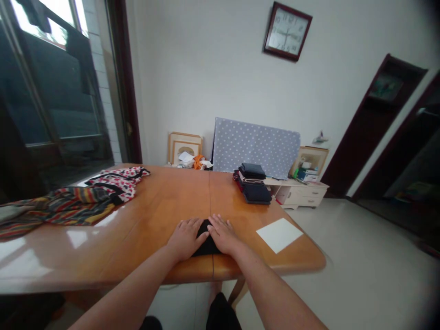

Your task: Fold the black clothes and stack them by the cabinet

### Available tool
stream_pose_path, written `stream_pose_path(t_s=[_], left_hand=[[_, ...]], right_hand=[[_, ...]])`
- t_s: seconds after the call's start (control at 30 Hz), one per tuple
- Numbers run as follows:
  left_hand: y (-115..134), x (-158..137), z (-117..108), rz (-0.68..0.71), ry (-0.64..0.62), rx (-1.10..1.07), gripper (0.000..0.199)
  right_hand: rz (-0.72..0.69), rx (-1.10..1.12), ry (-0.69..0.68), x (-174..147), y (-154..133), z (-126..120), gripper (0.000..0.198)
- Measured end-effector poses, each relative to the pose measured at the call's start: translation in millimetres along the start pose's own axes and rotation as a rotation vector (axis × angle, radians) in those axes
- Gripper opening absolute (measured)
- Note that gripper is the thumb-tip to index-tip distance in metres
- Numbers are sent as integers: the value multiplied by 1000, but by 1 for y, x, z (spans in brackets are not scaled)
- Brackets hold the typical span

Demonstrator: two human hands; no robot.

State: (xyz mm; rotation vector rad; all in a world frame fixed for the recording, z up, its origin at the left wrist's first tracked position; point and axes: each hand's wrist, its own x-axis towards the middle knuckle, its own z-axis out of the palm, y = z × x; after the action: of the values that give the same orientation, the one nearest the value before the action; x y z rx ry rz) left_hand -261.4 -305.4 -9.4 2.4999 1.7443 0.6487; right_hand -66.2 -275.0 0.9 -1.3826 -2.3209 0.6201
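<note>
A small folded black cloth (206,246) lies near the front edge of the wooden table (165,197). My left hand (186,237) rests flat on its left part, fingers stretched out. On its right part lies my right hand (222,233), also flat with the fingers extended. Both thumbs point inward over the cloth, close to each other. Much of the cloth is hidden under the hands, so I cannot tell which garment it is. Farther back on the right stands a stack of folded dark clothes (253,183).
A striped garment (75,201) and a red-and-white patterned garment (125,181) lie loose at the left. A white sheet (279,234) is on the table's right side. Behind the table are a dotted grey cover (254,144) and a low white cabinet (304,195).
</note>
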Motion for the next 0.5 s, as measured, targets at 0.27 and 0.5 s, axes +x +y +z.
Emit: stream_pose_path(t_s=[0.27,0.5], left_hand=[[-18,5,-26,-245,104,-300,58],[-24,-27,-58,-721,48,-740,31]], right_hand=[[97,431,216,-2,13,-25,60],[445,566,202,-40,31,-55,30]])
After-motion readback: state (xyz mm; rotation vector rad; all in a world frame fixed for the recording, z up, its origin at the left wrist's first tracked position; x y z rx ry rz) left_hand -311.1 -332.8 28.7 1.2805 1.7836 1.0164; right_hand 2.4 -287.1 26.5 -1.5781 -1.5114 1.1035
